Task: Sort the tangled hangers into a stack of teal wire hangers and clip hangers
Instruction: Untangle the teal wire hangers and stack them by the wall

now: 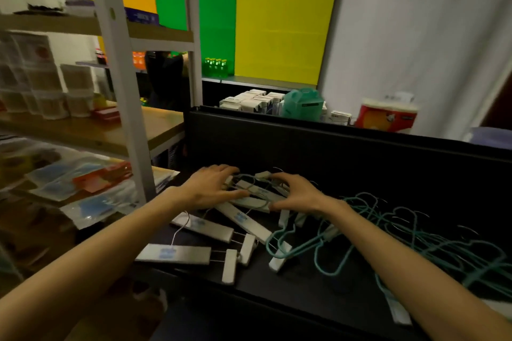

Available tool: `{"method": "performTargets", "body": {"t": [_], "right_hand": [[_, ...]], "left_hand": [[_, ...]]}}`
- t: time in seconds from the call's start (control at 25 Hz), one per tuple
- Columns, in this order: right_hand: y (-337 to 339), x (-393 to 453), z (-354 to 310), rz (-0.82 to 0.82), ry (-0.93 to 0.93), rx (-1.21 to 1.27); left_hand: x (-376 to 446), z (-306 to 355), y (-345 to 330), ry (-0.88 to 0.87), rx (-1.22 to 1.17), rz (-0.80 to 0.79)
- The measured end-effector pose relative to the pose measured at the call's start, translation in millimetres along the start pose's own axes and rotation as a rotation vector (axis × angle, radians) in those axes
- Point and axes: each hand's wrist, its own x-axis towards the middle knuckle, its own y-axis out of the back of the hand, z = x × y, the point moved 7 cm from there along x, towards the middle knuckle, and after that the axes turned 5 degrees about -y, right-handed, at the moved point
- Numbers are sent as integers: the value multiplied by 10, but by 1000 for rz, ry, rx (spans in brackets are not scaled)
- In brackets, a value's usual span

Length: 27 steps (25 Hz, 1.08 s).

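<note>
A heap of white clip hangers (243, 219) with metal hooks lies on the black table (346, 163). One more clip hanger (177, 253) lies apart at the front left. To the right spreads a tangle of teal wire hangers (432, 241); one teal hanger (304, 246) overlaps the clip hangers. My left hand (213, 185) rests with spread fingers on the far end of the clip heap. My right hand (296, 192) sits beside it, fingers curved over the same heap. Whether either hand grips a hanger is not visible.
A white shelf post (130, 108) and wooden shelves with packets and boxes stand at the left. Behind the table's raised back edge are small cartons (255, 101), a teal box (303, 104) and a red-orange pack (386, 116). A white curtain hangs at the right.
</note>
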Motion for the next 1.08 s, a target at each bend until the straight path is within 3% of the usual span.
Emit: {"method": "performTargets", "body": {"t": [0.16, 0.4, 0.64, 1.08], "right_hand": [[2, -141, -22, 78, -20, -49], [234, -475, 303, 221, -157, -118], [126, -916, 630, 172, -245, -278], [79, -1439, 354, 30, -130, -610]], "left_hand": [[175, 142, 79, -158, 190, 54], [245, 186, 254, -319, 236, 155], [234, 177, 71, -267, 213, 116], [-85, 299, 220, -293, 286, 341]]}}
